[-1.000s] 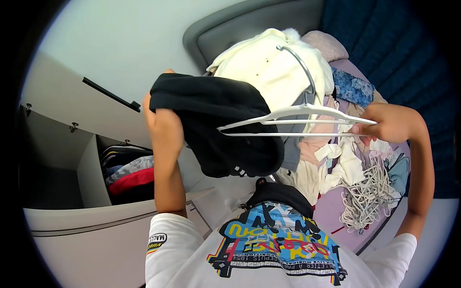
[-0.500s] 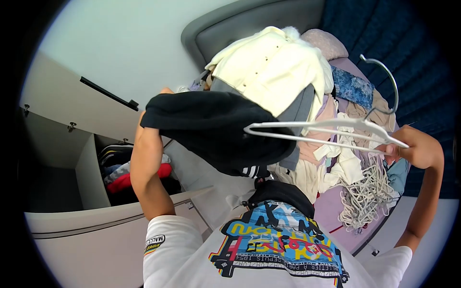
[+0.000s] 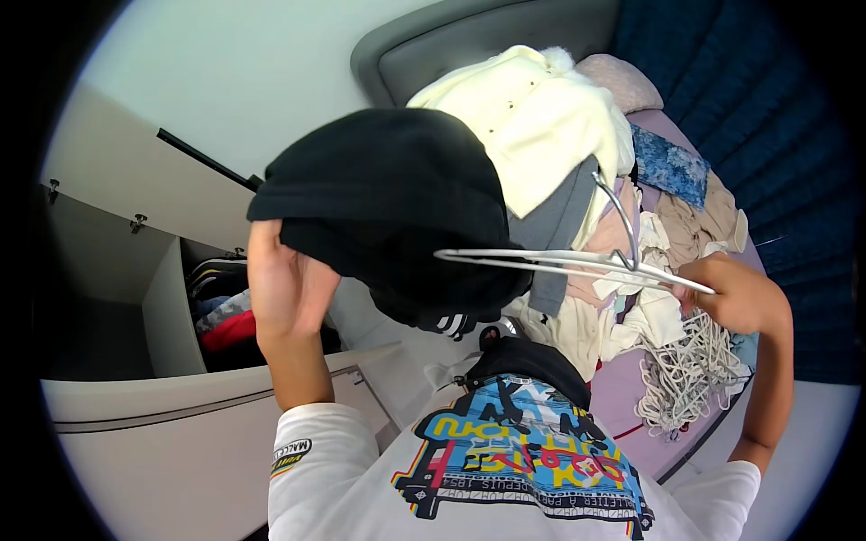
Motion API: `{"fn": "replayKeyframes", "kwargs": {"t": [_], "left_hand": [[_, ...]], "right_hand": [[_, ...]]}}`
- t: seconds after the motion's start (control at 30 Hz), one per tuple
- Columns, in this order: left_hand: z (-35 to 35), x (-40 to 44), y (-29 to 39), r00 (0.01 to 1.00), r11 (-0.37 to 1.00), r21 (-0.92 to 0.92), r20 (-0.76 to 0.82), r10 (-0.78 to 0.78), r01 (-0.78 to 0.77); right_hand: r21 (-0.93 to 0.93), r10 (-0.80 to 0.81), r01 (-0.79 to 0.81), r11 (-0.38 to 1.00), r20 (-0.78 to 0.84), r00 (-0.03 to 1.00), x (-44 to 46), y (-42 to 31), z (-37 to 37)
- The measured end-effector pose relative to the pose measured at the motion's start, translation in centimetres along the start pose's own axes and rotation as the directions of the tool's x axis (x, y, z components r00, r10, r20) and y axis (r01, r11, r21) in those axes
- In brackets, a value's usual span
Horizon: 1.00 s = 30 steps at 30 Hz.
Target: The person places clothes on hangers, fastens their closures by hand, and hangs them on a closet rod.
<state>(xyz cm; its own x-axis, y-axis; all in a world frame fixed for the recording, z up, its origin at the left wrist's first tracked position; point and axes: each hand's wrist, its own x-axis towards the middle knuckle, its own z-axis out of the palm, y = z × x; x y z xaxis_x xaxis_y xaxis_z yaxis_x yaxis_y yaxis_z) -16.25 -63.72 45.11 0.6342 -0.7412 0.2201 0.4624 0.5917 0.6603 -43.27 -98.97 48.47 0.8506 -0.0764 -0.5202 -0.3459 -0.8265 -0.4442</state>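
My left hand (image 3: 293,284) holds up a black garment (image 3: 388,180) by its edge, with the fingers hidden under the cloth. White stripes show at the garment's lower end; its exact kind is unclear. My right hand (image 3: 735,293) is closed on one end of a white clothes hanger (image 3: 577,263) with a metal hook. The hanger's far end reaches the dark opening of the garment; I cannot tell how deep it goes.
A bed (image 3: 622,383) bears a cream jacket (image 3: 532,117), heaped clothes, a blue patterned cloth (image 3: 667,167) and a tangled pile of white hangers (image 3: 690,379). At left, an open cabinet (image 3: 162,298) holds folded clothes (image 3: 225,329). A dark blue curtain (image 3: 767,135) hangs at right.
My right hand has moved left with the hanger, bringing it further against the black garment. The garment has shifted up and left, and my left hand now shows its palm below the edge.
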Motion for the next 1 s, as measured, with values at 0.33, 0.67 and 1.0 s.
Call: {"fn": "replayKeyframes", "kwargs": {"t": [0.33, 0.67, 1.0], "left_hand": [[2.0, 0.1, -4.5, 0.995, 0.997, -0.077, 0.095, -0.020, 0.028], [-6.8, 2.2, -11.2, 0.980, 0.057, 0.984, 0.173, -0.095, -0.168], [-7.7, -0.9, -14.0, 0.792, 0.407, 0.730, -0.298, -0.532, 0.548]], "right_hand": [[-0.111, -0.091, 0.095, 0.989, 0.038, 0.995, 2.6, -6.0, -1.0], [-0.085, -0.005, 0.041, 0.996, 0.385, 0.923, 9.0, -8.0, -2.0], [-0.050, -0.124, 0.146, 0.988, 0.298, 0.946, 14.7, -2.5, -1.3]]}}
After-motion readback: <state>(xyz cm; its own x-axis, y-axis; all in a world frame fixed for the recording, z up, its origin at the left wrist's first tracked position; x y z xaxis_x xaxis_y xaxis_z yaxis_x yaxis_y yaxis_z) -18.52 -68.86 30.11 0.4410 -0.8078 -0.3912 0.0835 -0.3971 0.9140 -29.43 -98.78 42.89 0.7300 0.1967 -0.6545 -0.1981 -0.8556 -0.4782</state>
